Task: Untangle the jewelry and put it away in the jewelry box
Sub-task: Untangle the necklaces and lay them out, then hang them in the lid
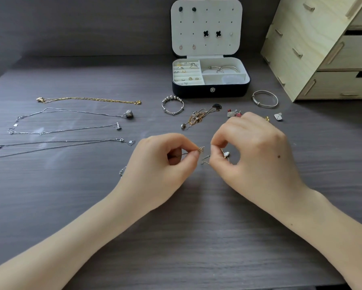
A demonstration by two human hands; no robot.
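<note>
My left hand and my right hand meet at the table's middle, each pinching part of a thin silver necklace chain. A small white pendant shows under my right fingers. Behind them lies a tangled heap of gold and silver chains. The open jewelry box stands at the back, with rings and bangles in its compartments and earrings pinned in its lid. Several untangled necklaces lie stretched out at the left: a gold one and silver ones.
A beaded silver bracelet and a plain silver bangle lie in front of the box. Small earrings and charms sit behind my right hand. A wooden drawer unit stands at the back right. A grey wall closes the back.
</note>
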